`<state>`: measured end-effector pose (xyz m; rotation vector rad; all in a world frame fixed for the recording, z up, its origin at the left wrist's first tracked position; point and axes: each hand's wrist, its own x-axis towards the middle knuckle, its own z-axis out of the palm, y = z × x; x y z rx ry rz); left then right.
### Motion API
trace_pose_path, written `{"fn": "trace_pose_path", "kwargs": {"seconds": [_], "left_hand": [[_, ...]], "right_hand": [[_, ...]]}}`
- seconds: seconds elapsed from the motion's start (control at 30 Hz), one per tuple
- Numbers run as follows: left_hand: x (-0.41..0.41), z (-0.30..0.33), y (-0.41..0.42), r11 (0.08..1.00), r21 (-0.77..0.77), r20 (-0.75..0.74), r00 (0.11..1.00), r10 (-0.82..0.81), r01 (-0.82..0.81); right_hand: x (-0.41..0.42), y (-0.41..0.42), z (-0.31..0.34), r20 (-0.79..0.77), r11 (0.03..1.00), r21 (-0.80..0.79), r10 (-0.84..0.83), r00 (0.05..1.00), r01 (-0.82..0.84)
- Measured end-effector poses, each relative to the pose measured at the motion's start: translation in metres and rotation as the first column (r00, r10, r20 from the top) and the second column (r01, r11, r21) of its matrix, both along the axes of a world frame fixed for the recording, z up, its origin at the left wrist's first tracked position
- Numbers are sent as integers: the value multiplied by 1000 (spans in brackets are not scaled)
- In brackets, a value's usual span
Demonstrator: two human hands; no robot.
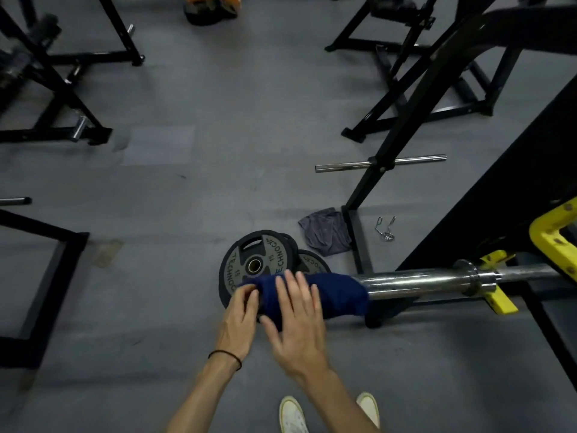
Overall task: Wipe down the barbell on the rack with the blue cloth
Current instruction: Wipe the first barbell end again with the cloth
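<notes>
The chrome barbell (pixel 418 281) lies across the yellow hooks of the rack (pixel 549 242), its sleeve end pointing left. A dark blue cloth (pixel 337 292) is wrapped over the end of that sleeve. My left hand (pixel 240 310) pinches the cloth at the sleeve's tip. My right hand (pixel 296 320) lies over the cloth just to the right, fingers spread and curved around it. The sleeve's end is hidden under the cloth.
Two black 15 weight plates (pixel 246 260) lie on the grey floor below the bar's end. A grey rag (pixel 324 232) and a spring collar (pixel 386 228) lie beside a black stand post (pixel 359 242). Black machine frames (pixel 62 89) stand left and at the back.
</notes>
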<state>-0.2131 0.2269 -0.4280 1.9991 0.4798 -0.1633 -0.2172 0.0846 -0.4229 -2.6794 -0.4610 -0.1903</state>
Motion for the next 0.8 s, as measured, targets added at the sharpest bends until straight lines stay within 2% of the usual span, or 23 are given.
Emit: {"fn": "trace_pose_path", "kwargs": {"seconds": [0.1,0.17,0.27,0.4,0.47,0.57,0.63,0.73,0.8], "left_hand": [[-3,0,1,999,40,8,1000,-25,24],[-2,0,1,995,72,40,997,-67,64],[-1,0,-3,989,87,140,981,-131,120],[-3,1,-7,992,90,187,977,-100,84],[-4,5,-9,993,90,199,976,-91,74],[-7,9,-11,993,102,198,977,-84,65],[-7,11,-11,986,146,208,971,-114,84],[-7,14,-10,948,282,217,953,-210,145],[-7,17,-6,914,373,207,946,-250,160]], "right_hand": [[17,-27,0,69,978,-110,185,980,-177],[23,-66,-2,59,968,-162,204,977,-192],[30,-140,-5,45,994,-107,-16,999,21],[23,-215,0,-27,966,-68,-250,968,248],[21,-211,-2,-34,948,-15,-318,947,318],[15,-158,-3,-73,890,91,-442,894,448],[7,-105,1,-73,903,134,-401,913,408],[-8,-22,4,-46,985,99,-140,989,144],[-8,1,3,-4,998,61,-1,1000,1]]}}
